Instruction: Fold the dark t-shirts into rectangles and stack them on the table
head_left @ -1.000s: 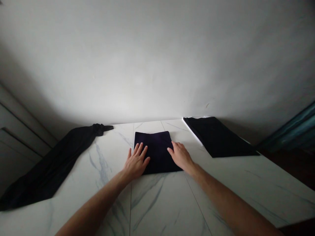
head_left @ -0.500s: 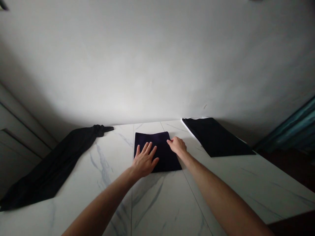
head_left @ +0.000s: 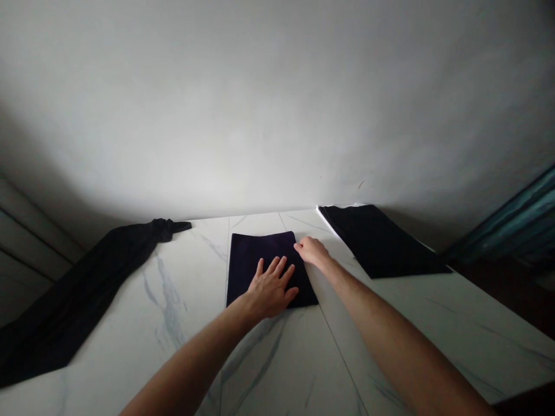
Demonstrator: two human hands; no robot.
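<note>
Marble-veined tabletop (head_left: 173, 306) met a plain grey wall (head_left: 277, 115); your left hand (head_left: 271, 287) lay flat, fingers spread, on the folded dark cloth (head_left: 247, 260) at centre, your right hand (head_left: 311, 251) curled at its far corner, grip unclear.

Folded dark cloth (head_left: 255, 260) (flat, square).

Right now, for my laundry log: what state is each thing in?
middle cloth: folded square, flat on the table.
left hand: open, palm flat on that cloth.
right hand: curled at its far right corner; grip unclear.
long garment: unfolded, stretched out at left.
right cloth: folded, flat by the wall.
</note>
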